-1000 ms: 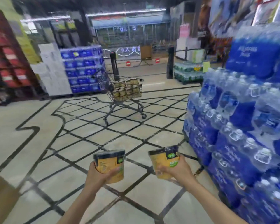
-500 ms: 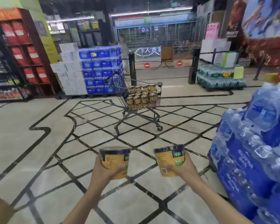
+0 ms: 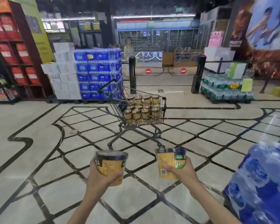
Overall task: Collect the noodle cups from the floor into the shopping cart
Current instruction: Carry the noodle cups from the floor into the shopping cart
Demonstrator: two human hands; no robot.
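Left hand (image 3: 100, 177) grips one yellow noodle cup (image 3: 111, 165) upright; right hand (image 3: 183, 171) grips a second noodle cup (image 3: 170, 162), tilted slightly. Both cups are held above the tiled floor (image 3: 39, 159), well short of the shopping cart (image 3: 136, 109). The cart basket holds stacked noodle cups (image 3: 142, 109). Bottled-water packs (image 3: 262, 183) sit right of the cart, nearer the camera.
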